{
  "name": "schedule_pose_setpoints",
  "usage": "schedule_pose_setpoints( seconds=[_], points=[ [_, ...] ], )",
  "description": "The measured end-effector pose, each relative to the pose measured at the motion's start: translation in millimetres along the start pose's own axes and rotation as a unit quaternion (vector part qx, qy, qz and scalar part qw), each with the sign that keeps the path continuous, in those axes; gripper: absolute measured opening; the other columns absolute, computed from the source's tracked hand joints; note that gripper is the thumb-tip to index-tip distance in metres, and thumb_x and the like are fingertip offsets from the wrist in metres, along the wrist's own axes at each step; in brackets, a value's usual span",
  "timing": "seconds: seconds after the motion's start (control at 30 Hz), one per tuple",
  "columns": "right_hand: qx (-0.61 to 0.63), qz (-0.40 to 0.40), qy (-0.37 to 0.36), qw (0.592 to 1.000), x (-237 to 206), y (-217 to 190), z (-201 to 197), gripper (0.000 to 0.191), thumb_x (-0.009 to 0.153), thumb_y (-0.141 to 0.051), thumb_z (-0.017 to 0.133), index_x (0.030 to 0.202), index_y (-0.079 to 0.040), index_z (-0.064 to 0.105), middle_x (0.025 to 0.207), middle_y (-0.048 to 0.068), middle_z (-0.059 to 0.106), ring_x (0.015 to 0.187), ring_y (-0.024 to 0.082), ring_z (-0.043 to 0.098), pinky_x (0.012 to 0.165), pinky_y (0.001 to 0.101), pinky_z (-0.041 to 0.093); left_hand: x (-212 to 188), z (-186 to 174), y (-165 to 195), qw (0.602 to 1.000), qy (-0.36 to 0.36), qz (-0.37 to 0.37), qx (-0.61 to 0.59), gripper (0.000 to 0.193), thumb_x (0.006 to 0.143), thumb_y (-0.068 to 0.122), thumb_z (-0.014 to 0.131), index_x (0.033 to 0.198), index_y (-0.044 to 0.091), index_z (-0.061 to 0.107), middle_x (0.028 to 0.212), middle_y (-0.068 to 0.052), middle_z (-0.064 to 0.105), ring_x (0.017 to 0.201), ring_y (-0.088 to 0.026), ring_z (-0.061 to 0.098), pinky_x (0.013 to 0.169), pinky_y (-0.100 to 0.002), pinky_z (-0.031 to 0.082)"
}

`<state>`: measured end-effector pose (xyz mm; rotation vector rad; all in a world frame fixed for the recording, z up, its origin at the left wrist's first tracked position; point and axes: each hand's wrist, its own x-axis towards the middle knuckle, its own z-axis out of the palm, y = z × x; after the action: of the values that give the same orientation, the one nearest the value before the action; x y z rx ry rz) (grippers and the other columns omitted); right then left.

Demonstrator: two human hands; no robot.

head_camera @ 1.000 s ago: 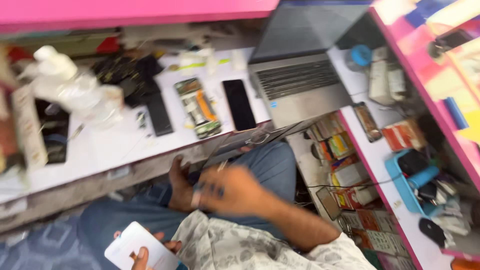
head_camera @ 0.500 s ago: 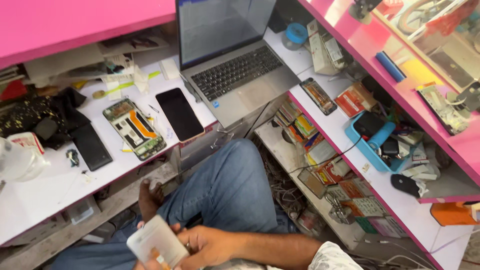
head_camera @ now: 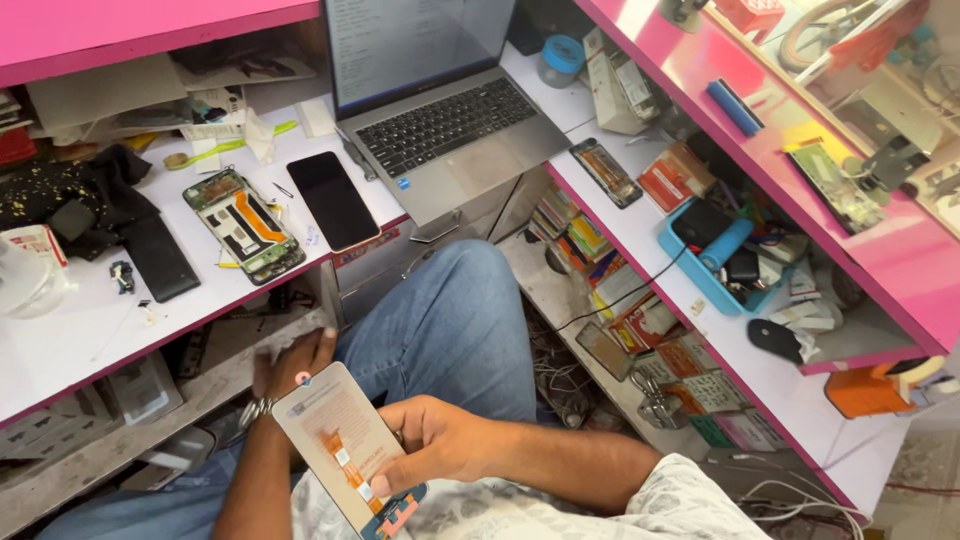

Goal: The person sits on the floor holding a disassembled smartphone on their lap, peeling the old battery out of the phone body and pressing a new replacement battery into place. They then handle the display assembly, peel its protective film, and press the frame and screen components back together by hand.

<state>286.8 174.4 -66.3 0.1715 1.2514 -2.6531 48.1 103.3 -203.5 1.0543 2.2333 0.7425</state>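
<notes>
My right hand (head_camera: 435, 440) is shut on a phone display panel (head_camera: 335, 425); its pale back with an orange flex cable faces me. The panel is tilted over my lap. My left hand (head_camera: 290, 365), with a metal bracelet at the wrist, lies on my jeans-clad thigh just behind the panel's top edge, fingers apart. On the white desk (head_camera: 70, 340) above lie an opened phone (head_camera: 245, 225) with its insides showing, a black phone (head_camera: 332, 200) beside it and another dark phone (head_camera: 158, 258) further left.
An open laptop (head_camera: 440, 120) sits on the desk corner. The right counter (head_camera: 800, 400) carries a blue tray (head_camera: 715, 265) of parts, a bare phone frame (head_camera: 605, 172), boxes and cables. Shelves under the desk hold packets and wires. A pink ledge (head_camera: 790, 150) runs above.
The view has swung right and settled. My right hand has brought the panel up and turned it so its back faces me; my left hand has moved onto my thigh.
</notes>
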Motion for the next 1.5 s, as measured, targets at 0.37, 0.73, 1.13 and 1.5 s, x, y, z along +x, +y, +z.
schedule_pose_setpoints(
  seconds=[0.37,0.73,1.13,1.5],
  points=[
    [-0.032,-0.019,0.043,0.998,4.4,-21.6,-24.7,0.034,0.099,0.001,0.074,0.131,0.006,0.063,0.118,0.015,0.073,0.101,0.017,0.071,0.088,0.0332,0.057,-30.5,29.0,16.5,0.999,-0.051,0.006,0.007,0.06,0.105,0.054,0.036,0.122,0.004,0.066,0.129,-0.026,0.059,0.12,-0.043,0.056,0.103,-0.057,0.04],
    [-0.065,-0.112,0.071,0.989,68.8,-32.6,-53.5,0.046,0.096,0.008,0.068,0.139,0.01,0.055,0.123,0.018,0.07,0.108,0.02,0.07,0.095,0.0345,0.057,-59.0,51.5,-32.2,0.985,-0.07,-0.159,0.016,0.068,0.105,0.055,0.037,0.093,0.002,0.078,0.096,-0.029,0.072,0.093,-0.046,0.07,0.088,-0.054,0.055],
    [0.036,-0.082,0.043,0.995,127.8,-38.7,-27.0,0.047,0.103,0.002,0.051,0.148,0.014,0.044,0.138,0.024,0.063,0.127,0.027,0.064,0.109,0.0418,0.05,-167.2,-112.0,23.4,0.903,0.274,0.165,-0.287,0.02,0.104,0.006,0.062,0.121,-0.001,0.06,0.126,-0.018,0.064,0.107,-0.021,0.073,0.095,-0.035,0.06],
    [-0.006,-0.121,0.045,0.992,177.3,-59.0,22.7,0.037,0.107,0.005,0.051,0.142,0.017,0.048,0.133,0.027,0.063,0.123,0.027,0.065,0.113,0.0406,0.05,-172.0,-174.0,31.4,0.881,0.207,0.182,-0.385,0.041,0.1,0.006,0.077,0.137,-0.003,0.06,0.155,-0.024,0.042,0.12,-0.024,0.068,0.098,-0.033,0.062]
  ],
)
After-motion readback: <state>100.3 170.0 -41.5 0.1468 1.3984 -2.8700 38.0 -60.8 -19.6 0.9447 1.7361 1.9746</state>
